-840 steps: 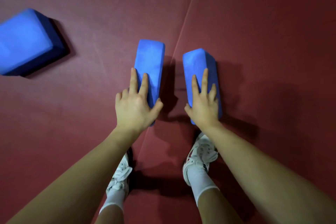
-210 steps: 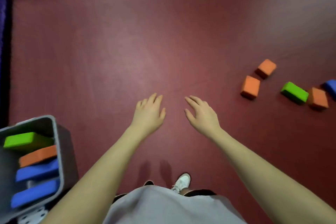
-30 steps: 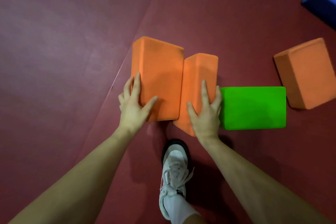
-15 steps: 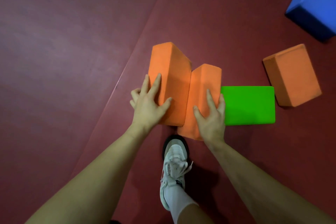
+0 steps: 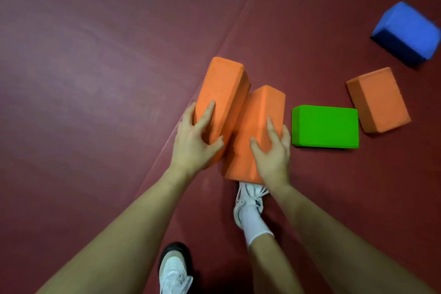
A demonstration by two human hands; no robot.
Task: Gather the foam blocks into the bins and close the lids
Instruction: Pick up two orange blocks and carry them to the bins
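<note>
Foam blocks (image 5: 222, 100), rectangular, seemingly matte, gripped by both hands.

Both hands, left (image 5: 193, 141) and right (image 5: 272, 154), apparently grip touching orange blocks (image 5: 220, 100).

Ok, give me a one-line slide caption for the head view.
Left hand and right hand each grip an orange block; green, orange and blue blocks lie apart on the floor.
</note>
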